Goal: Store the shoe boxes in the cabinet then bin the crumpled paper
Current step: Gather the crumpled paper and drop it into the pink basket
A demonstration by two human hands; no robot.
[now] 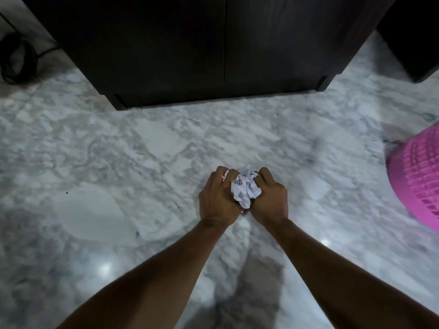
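Observation:
A wad of crumpled white paper [245, 189] sits between both of my hands, low over the marble floor. My left hand [217, 198] curls around its left side and my right hand [270, 198] clamps its right side, fingers bent over the top. The dark wooden cabinet [213, 48] stands straight ahead with both doors shut. A pink slatted bin [418, 179] shows at the right edge, partly cut off by the frame. No shoe boxes are visible.
The floor is glossy grey-white marble [118, 162] with light reflections. A coil of black cable [16, 60] lies at the far left beside the cabinet. Another dark piece of furniture [415, 36] stands at the top right.

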